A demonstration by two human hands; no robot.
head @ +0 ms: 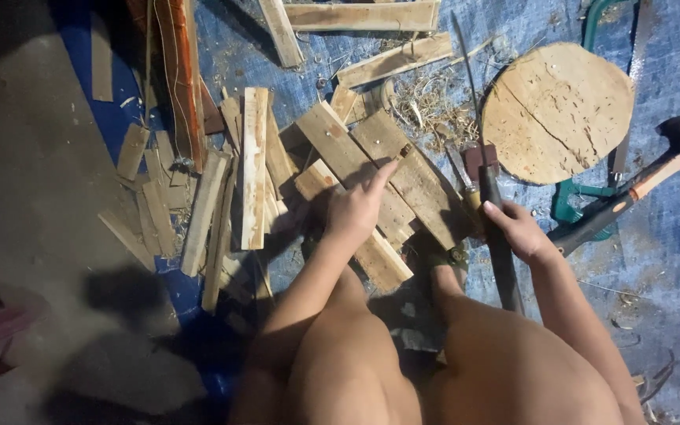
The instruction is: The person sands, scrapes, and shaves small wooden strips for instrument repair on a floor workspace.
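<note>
Wooden slats (371,169) lie in a loose heap on the blue tarp (670,260), my left hand (356,208) pressing open fingers on one, my right hand (517,230) closed around a dark blade (501,252), many pieces already split.

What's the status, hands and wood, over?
Left hand pressing on wooden planks, finger pointing. Right hand gripping dark tool handle. Hammer and round wooden disc lie at right, apart.
</note>
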